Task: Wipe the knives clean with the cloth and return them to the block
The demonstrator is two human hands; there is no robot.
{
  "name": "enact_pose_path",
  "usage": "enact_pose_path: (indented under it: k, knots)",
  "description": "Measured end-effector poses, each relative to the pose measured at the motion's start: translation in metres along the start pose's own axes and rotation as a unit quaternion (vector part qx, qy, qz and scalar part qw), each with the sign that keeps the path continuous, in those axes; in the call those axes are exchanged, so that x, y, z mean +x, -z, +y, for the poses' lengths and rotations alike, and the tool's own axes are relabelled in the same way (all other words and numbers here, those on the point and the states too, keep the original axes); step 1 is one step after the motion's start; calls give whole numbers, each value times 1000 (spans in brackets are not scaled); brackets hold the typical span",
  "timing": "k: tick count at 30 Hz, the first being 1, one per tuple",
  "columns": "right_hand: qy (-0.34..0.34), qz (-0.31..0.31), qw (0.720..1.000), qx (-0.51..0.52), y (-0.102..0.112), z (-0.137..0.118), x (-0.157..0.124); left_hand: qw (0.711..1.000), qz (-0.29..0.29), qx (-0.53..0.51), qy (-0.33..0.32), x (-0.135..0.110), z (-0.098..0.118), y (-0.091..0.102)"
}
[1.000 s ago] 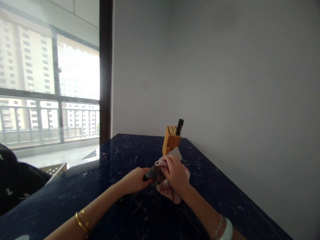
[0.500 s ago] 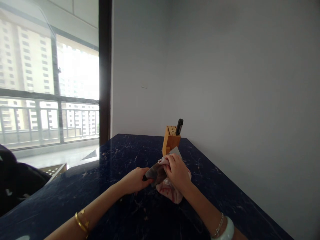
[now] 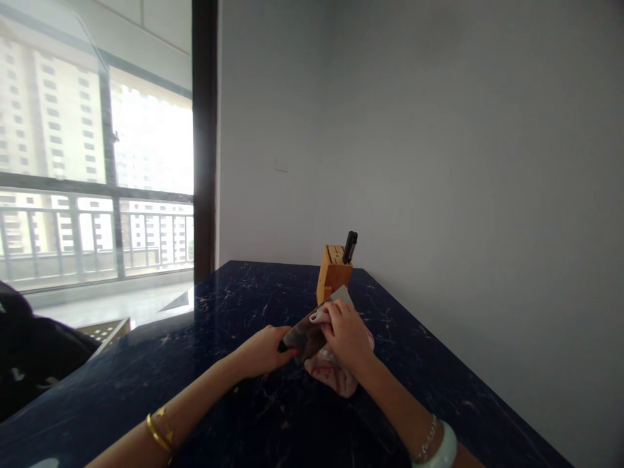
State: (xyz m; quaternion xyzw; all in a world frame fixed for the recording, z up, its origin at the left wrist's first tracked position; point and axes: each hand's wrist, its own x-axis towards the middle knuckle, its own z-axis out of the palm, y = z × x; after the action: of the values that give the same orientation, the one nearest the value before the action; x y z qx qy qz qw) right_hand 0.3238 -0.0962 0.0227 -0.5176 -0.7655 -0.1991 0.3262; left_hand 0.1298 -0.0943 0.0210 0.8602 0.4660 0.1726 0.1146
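A broad-bladed kitchen knife (image 3: 303, 335) is held slantwise over the table, its tip end pointing up and to the right. My left hand (image 3: 266, 352) is closed round its dark handle, most of which is hidden in the fingers. With my right hand (image 3: 347, 333) I grip a white cloth with red markings (image 3: 332, 377), pressed against the middle of the blade. Part of the cloth hangs below the hand. Just beyond the blade stands a wooden knife block (image 3: 335, 274), with black-handled tools (image 3: 350, 247) upright in its right side.
The dark blue marble-patterned table (image 3: 258, 292) reaches to the grey wall (image 3: 468, 195) at the back and right. To the left are a large window (image 3: 151, 143) and a black item with white marks (image 3: 39, 357) beside the table edge.
My right hand and the cloth have shifted very slightly to the right along the blade. My left hand keeps its hold on the handle, nearly still.
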Motion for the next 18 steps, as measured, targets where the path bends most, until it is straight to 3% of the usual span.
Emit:
enact_pose_path:
  k: [10, 18]
  knots:
    - [49, -41, 998, -6, 3, -19, -8, 1000, 9, -15, -25, 2, 6, 3]
    - [-6, -15, 1000, -27, 1, -1, -1, 1000, 1, -5, -3, -2, 4, 3]
